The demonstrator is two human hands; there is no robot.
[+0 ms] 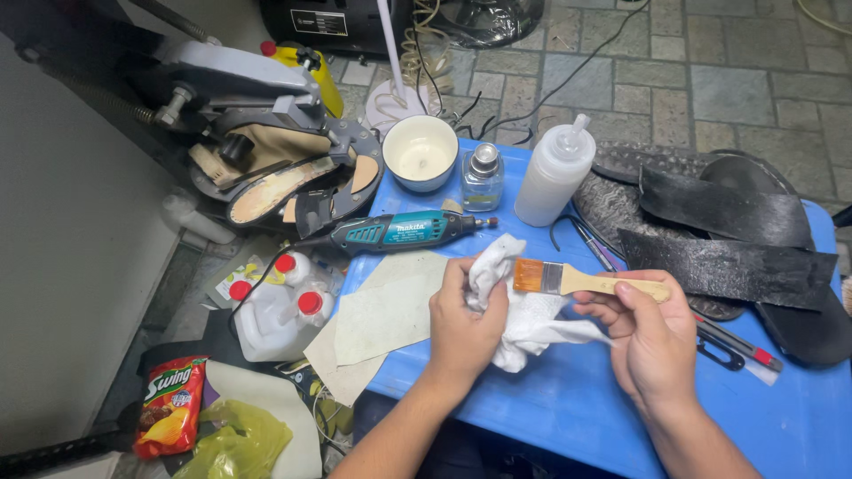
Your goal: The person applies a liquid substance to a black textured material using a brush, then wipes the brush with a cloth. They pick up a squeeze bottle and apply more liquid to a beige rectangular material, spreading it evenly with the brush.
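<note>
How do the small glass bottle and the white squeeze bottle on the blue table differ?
The small glass bottle is clear and squat with a metal cap; the white squeeze bottle is opaque, taller, and ends in a nozzle tip. The glass bottle stands upright, the squeeze bottle looks tilted. Both sit side by side on the blue table, beyond both hands.

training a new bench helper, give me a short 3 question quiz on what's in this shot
1. True or false: the right hand holds the paintbrush by its wooden handle.
2. What does the left hand grip? A) white cloth B) rotary tool C) squeeze bottle
3. Which thing stands between the white bowl and the squeeze bottle on the blue table?

Key
1. True; the bristles point toward the white cloth.
2. A; the rotary tool lies untouched beyond the hands.
3. The small glass bottle with a metal cap.
</note>
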